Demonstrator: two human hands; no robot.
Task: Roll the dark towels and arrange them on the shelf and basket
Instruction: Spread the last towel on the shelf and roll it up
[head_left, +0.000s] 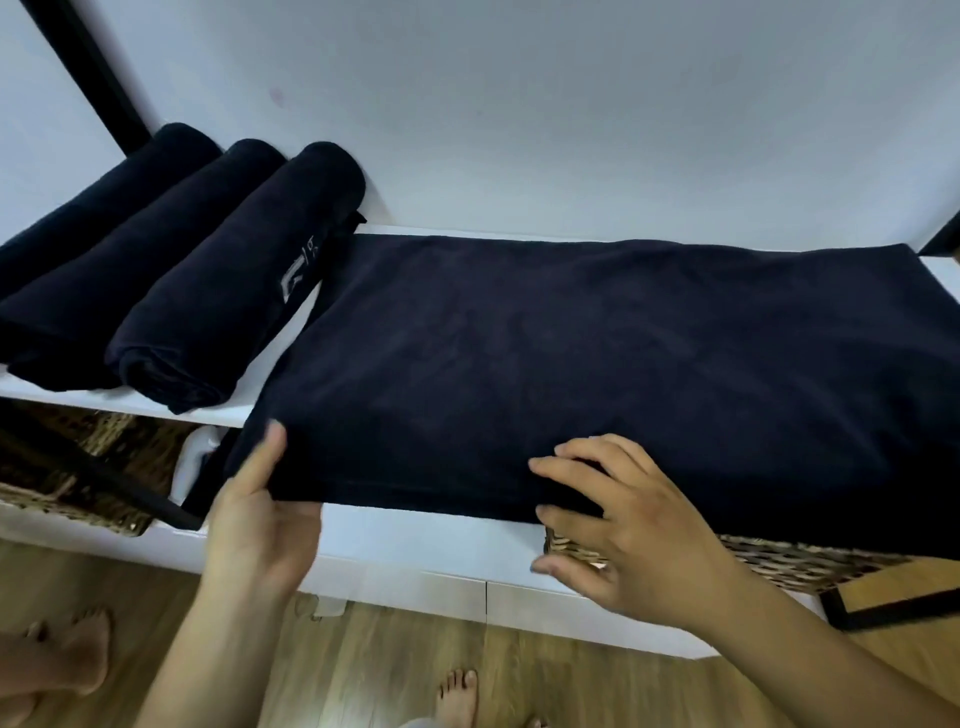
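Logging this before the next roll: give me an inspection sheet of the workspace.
Surface: white shelf.
Job's things: three rolled towels at left; flat towel overhanging the front edge; wicker baskets below.
Clutter: white object under the shelf, unclear.
Hands: left hand grips flat towel's near corner; right hand rests spread on its front edge.
Cables: nothing seen.
Surroundings: white wall, wood floor, bare feet.

home, white shelf (171, 410), wicker basket (779, 564), wooden floor (395, 654)
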